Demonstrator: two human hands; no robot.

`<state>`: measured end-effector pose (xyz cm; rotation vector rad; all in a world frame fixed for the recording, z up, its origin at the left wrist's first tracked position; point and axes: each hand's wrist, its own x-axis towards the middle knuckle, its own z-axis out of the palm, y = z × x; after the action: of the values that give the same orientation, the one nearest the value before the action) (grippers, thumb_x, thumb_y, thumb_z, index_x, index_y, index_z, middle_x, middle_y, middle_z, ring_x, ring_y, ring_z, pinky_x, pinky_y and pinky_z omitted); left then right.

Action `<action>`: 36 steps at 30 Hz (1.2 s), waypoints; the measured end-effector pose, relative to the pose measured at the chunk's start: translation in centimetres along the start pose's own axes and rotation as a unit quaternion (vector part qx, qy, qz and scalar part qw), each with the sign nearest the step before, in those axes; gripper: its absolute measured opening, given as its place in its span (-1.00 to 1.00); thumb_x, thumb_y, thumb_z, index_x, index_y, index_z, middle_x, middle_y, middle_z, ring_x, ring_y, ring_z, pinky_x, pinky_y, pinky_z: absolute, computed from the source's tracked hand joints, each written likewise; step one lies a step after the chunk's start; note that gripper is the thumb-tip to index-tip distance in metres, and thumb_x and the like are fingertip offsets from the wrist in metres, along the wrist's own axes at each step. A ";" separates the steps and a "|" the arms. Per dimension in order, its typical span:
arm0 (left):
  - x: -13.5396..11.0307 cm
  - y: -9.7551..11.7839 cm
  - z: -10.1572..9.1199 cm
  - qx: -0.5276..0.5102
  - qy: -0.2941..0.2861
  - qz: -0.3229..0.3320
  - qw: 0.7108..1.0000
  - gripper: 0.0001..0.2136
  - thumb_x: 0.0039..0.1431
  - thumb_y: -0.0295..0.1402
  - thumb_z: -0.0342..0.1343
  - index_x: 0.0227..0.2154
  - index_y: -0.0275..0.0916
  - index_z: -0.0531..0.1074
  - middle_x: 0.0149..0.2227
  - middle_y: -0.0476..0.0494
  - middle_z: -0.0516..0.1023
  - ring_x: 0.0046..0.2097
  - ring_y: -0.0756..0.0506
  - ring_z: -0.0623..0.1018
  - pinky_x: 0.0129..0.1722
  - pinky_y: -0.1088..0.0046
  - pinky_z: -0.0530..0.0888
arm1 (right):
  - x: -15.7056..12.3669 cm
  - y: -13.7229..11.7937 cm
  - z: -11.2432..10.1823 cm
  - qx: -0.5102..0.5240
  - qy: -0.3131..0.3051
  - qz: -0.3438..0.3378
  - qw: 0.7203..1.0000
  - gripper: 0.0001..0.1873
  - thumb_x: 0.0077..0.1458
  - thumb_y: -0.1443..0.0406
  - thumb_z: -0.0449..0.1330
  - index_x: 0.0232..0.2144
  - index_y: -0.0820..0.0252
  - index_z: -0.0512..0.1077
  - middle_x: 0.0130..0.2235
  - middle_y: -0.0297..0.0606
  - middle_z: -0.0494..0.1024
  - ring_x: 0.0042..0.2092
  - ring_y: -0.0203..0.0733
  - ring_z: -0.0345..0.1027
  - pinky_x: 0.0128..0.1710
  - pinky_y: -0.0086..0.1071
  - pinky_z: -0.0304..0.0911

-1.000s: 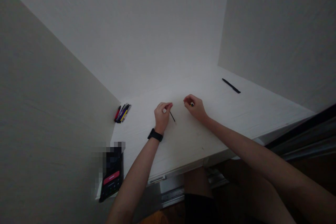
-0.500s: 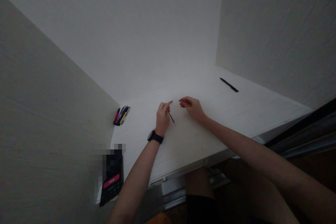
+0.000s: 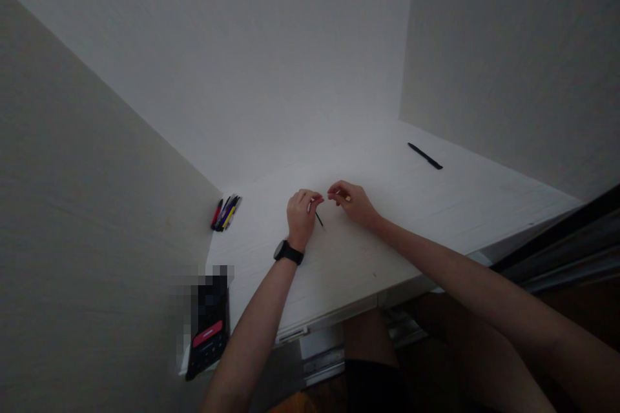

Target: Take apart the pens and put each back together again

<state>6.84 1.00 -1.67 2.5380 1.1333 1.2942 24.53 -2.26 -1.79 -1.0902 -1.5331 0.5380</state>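
My left hand [image 3: 301, 211], with a dark watch on the wrist, is closed, thumb and fingertips drawn together. A thin dark pen refill [image 3: 320, 219] slants down out of its fingers toward the white desk; its upper part is hidden by the hand. Close by on the right, my right hand [image 3: 356, 203] is closed in a pinch. A small pale-yellow spot shows between its fingers, too small to name. The two sets of fingertips face each other with a narrow gap. A black pen [image 3: 425, 156] lies apart at the far right.
Several pens and markers [image 3: 225, 213] lie bunched at the desk's left edge. A dark phone [image 3: 208, 329] with a red button on screen sits at the front left corner. Walls [image 3: 310, 77] enclose the white desk [image 3: 334, 277] at the back and sides.
My left index finger, stretched out before, has bent down to meet the thumb. The fingertips of both hands are nearer each other. Less of the refill shows.
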 end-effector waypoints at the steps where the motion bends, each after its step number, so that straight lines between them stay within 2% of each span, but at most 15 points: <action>1: 0.0 0.0 0.0 0.009 -0.003 -0.002 1.000 -0.84 0.33 -0.28 0.08 -0.35 -0.19 0.48 -0.31 -0.09 0.54 -0.23 -0.09 0.50 -0.17 0.33 0.39 | 0.0 0.0 0.0 -0.008 -0.002 -0.002 1.000 -0.87 0.16 0.23 0.18 -0.37 0.15 0.44 -0.55 -0.40 0.47 -0.52 -0.33 0.30 -0.44 -0.44 0.21; 8: 0.1 0.1 -0.1 0.033 -0.013 0.001 0.999 -0.82 0.32 -0.24 0.09 -0.35 -0.19 0.48 -0.32 -0.08 0.55 -0.25 -0.09 0.47 -0.21 0.34 0.33 | 0.0 0.1 0.2 -0.053 -0.024 -0.031 0.998 -0.86 0.18 0.25 0.17 -0.39 0.19 0.44 -0.47 -0.33 0.51 -0.49 -0.34 0.25 -0.41 -0.43 0.15; 18: 0.1 0.3 -0.3 0.036 0.017 -0.007 0.999 -0.85 0.30 -0.27 0.12 -0.36 -0.17 0.49 -0.33 -0.07 0.55 -0.25 -0.09 0.48 -0.21 0.34 0.30 | 0.1 0.5 0.1 -0.069 -0.018 -0.026 0.997 -0.89 0.18 0.29 0.15 -0.36 0.19 0.44 -0.43 -0.29 0.54 -0.46 -0.32 0.27 -0.37 -0.42 0.15; 36: 0.1 0.1 -0.2 0.029 -0.008 -0.002 1.000 -0.86 0.30 -0.29 0.12 -0.36 -0.17 0.49 -0.31 -0.06 0.57 -0.23 -0.09 0.49 -0.19 0.33 0.29 | 0.1 0.6 0.1 -0.082 -0.035 -0.037 0.995 -0.91 0.16 0.33 0.14 -0.37 0.18 0.44 -0.42 -0.28 0.54 -0.41 -0.28 0.32 -0.34 -0.41 0.17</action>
<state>6.85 0.94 -1.41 2.5803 1.1895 1.2567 24.64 -1.87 -2.21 -1.1440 -1.6951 0.4083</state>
